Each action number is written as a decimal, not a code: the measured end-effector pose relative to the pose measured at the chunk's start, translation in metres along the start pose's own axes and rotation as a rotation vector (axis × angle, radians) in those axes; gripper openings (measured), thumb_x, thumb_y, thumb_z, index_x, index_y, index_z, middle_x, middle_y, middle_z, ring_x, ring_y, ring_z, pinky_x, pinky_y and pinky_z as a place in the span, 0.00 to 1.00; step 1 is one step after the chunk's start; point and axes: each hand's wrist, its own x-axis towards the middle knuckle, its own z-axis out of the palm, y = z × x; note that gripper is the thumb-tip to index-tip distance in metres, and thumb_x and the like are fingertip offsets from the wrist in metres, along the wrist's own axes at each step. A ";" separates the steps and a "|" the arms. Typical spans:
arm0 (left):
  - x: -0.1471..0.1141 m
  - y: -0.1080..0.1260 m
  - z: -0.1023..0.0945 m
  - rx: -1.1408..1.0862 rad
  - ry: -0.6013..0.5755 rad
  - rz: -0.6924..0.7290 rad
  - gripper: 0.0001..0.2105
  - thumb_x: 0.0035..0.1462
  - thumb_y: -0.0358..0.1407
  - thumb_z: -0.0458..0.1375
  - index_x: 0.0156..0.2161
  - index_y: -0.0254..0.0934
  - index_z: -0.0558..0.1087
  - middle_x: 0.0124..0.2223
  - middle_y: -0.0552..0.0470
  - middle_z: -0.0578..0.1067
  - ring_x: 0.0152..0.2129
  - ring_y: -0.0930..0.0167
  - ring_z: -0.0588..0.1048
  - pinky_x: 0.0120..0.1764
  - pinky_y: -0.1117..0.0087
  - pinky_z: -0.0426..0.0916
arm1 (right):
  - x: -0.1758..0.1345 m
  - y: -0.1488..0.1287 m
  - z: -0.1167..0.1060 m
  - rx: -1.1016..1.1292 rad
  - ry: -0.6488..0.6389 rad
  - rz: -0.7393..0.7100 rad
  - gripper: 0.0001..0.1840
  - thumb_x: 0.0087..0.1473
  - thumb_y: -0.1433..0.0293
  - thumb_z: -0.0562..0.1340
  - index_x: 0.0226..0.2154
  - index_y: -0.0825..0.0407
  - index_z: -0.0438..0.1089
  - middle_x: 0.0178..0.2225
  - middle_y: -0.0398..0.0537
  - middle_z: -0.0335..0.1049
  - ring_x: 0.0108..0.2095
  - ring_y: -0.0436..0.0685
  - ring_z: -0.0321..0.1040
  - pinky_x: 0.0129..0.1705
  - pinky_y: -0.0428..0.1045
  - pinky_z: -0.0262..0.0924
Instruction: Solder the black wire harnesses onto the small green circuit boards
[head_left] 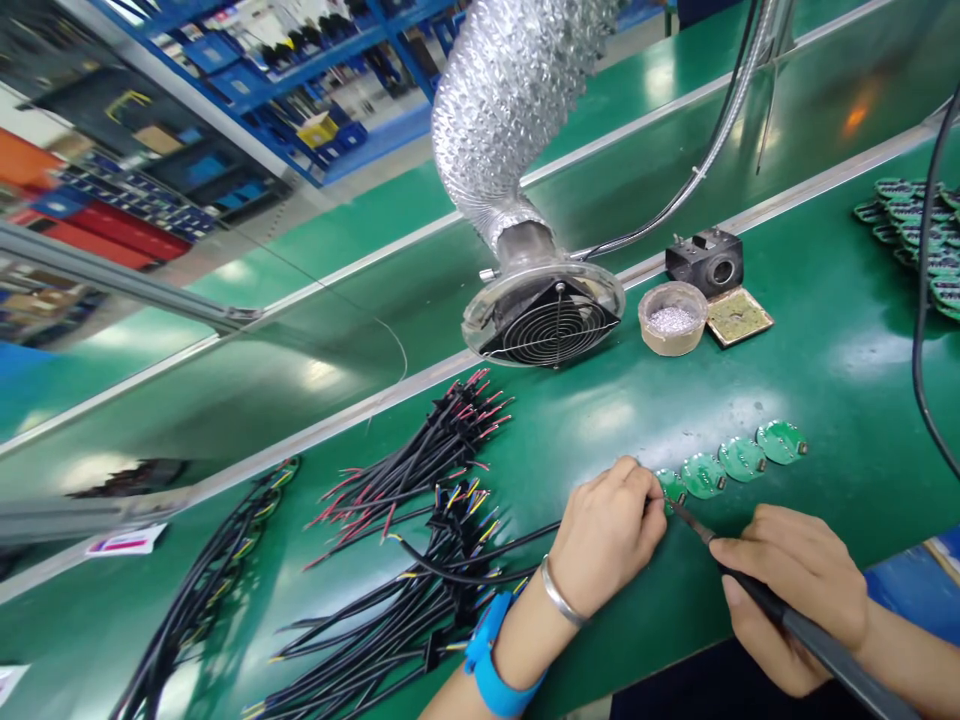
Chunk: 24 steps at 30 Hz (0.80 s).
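Observation:
Wrapped around a soldering iron (757, 597), my right hand (802, 590) angles its tip onto the leftmost round green circuit board (670, 485). My left hand (609, 530) is closed in a pinch at that same board's left edge. A black cable (529, 540) runs in from the left and disappears under this hand; its end is hidden by the fingers. Three more round boards continue the row to the upper right: one beside the first (703, 475), a middle one (742, 459) and a far one (781, 442).
A fume extractor hood (551, 315) hangs over the green bench. Behind the boards stand a solder bowl (673, 320), a sponge tray (739, 316) and a black iron stand (705, 262). Cable bundles (390, 590) lie left; stacked boards (919, 235) sit far right near a hanging cord (921, 330).

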 end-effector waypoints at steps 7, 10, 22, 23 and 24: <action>0.000 -0.001 0.000 -0.012 0.009 0.003 0.05 0.56 0.31 0.50 0.33 0.39 0.68 0.34 0.54 0.70 0.29 0.72 0.70 0.34 0.71 0.63 | 0.004 -0.004 0.000 -0.049 -0.013 -0.026 0.10 0.47 0.79 0.55 0.34 0.59 0.67 0.22 0.47 0.63 0.22 0.51 0.58 0.24 0.48 0.57; 0.001 -0.001 0.000 -0.016 0.011 0.006 0.05 0.56 0.31 0.50 0.33 0.39 0.68 0.34 0.55 0.70 0.28 0.72 0.70 0.33 0.71 0.63 | 0.003 -0.004 0.001 -0.059 -0.019 -0.029 0.10 0.47 0.79 0.55 0.34 0.59 0.67 0.22 0.47 0.64 0.23 0.51 0.58 0.24 0.48 0.57; 0.001 -0.001 0.001 -0.008 0.024 -0.004 0.04 0.55 0.31 0.51 0.32 0.39 0.68 0.33 0.55 0.70 0.27 0.73 0.69 0.33 0.71 0.62 | -0.007 -0.009 -0.007 -0.037 0.048 0.018 0.12 0.45 0.81 0.56 0.34 0.57 0.68 0.22 0.46 0.63 0.23 0.51 0.61 0.25 0.49 0.58; 0.001 0.000 0.001 -0.008 0.023 -0.006 0.05 0.55 0.30 0.51 0.32 0.39 0.68 0.33 0.55 0.70 0.27 0.73 0.69 0.33 0.71 0.63 | -0.008 -0.008 -0.006 -0.033 0.048 0.023 0.12 0.45 0.80 0.56 0.35 0.57 0.68 0.22 0.46 0.63 0.24 0.51 0.61 0.24 0.49 0.58; 0.001 0.000 0.001 -0.010 0.021 -0.009 0.05 0.55 0.30 0.51 0.32 0.39 0.68 0.33 0.55 0.70 0.27 0.73 0.69 0.33 0.71 0.63 | -0.009 -0.008 -0.005 -0.027 0.045 0.023 0.13 0.45 0.80 0.55 0.35 0.57 0.68 0.22 0.46 0.63 0.24 0.51 0.60 0.24 0.49 0.58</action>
